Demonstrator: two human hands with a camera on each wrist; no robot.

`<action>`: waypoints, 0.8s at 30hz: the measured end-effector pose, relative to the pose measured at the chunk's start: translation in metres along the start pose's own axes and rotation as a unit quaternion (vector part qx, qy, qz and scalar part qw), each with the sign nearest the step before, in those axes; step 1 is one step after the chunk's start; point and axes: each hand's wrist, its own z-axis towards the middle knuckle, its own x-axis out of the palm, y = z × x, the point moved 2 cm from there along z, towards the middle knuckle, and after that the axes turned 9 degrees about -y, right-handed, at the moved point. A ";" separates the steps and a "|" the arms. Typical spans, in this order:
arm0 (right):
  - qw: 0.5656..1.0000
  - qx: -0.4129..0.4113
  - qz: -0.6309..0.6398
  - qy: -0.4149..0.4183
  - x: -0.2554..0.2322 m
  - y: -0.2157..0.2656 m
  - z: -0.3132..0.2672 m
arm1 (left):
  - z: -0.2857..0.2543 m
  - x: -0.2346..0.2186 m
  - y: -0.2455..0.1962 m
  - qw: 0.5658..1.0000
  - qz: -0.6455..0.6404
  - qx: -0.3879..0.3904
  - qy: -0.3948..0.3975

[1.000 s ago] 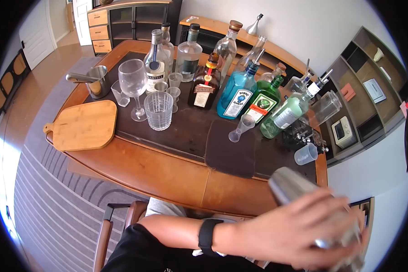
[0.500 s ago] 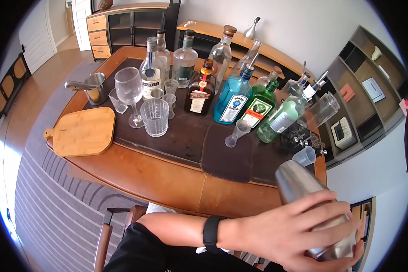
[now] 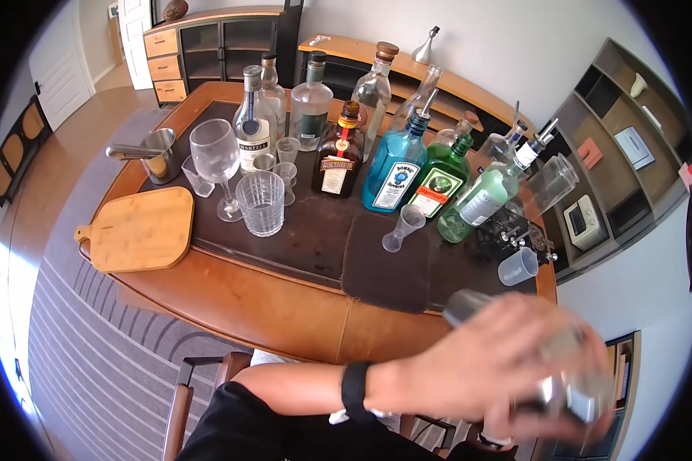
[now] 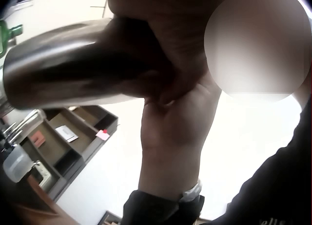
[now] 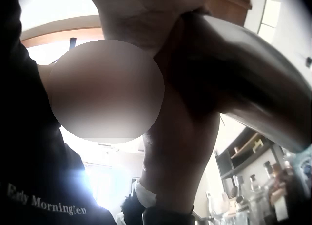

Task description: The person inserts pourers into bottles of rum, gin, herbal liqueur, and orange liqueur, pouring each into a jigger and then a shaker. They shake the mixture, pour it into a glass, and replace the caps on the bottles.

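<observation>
A metal shaker (image 3: 466,306) is held slanted over the table's front right edge, blurred in the head view. My left hand (image 3: 484,361) grips it from above, fingers curled round its body. Largely hidden below, my right hand (image 3: 527,424) holds the lower end. The left wrist view has the shaker (image 4: 58,64) lying across, with my left hand (image 4: 161,20) round it at the top. In the right wrist view the shaker (image 5: 263,78) extends to the right from my right hand (image 5: 146,20).
Several bottles, including a blue one (image 3: 396,173) and a green one (image 3: 444,177), stand along the table. A jigger (image 3: 404,228) is on a dark mat (image 3: 384,269), a plastic cup (image 3: 518,266) near the right edge. Leftward are glasses (image 3: 261,203) and a wooden board (image 3: 138,229).
The shaker and both hands have shifted back and forth; since half a second ago the shaker's far end has moved left and slightly down. The things on the table keep their places.
</observation>
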 end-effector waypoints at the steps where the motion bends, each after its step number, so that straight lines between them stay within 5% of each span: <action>1: 1.000 -0.014 -0.016 -0.003 0.003 -0.005 -0.001 | -0.004 0.000 0.010 0.999 -0.005 -0.044 -0.004; 2: 1.000 -0.018 -0.024 -0.006 0.001 -0.008 -0.003 | -0.008 -0.002 0.020 0.996 0.021 -0.089 -0.017; 4: 0.998 -0.064 0.017 -0.021 -0.003 -0.004 -0.003 | -0.009 -0.006 0.010 0.998 0.014 -0.055 -0.006; 9: 0.997 0.068 0.046 0.010 -0.017 0.033 0.000 | 0.004 -0.003 -0.033 0.994 0.060 0.088 0.010; 13: 0.999 -0.024 -0.036 0.032 0.011 0.017 0.003 | -0.006 -0.011 0.014 0.997 -0.010 -0.076 -0.008; 15: 0.997 -0.002 -0.063 0.034 0.014 0.001 -0.003 | -0.019 -0.009 0.028 0.986 -0.016 -0.166 -0.019; 17: 0.999 -0.043 -0.001 0.010 0.002 0.004 -0.010 | -0.010 -0.012 0.012 0.998 -0.003 -0.065 0.001; 20: 0.996 0.060 0.062 0.018 -0.009 0.032 -0.009 | 0.006 -0.012 -0.026 0.994 0.033 0.108 0.004; 24: 0.997 0.059 0.047 0.018 -0.006 0.032 -0.005 | 0.009 -0.011 -0.014 1.000 -0.024 0.017 0.005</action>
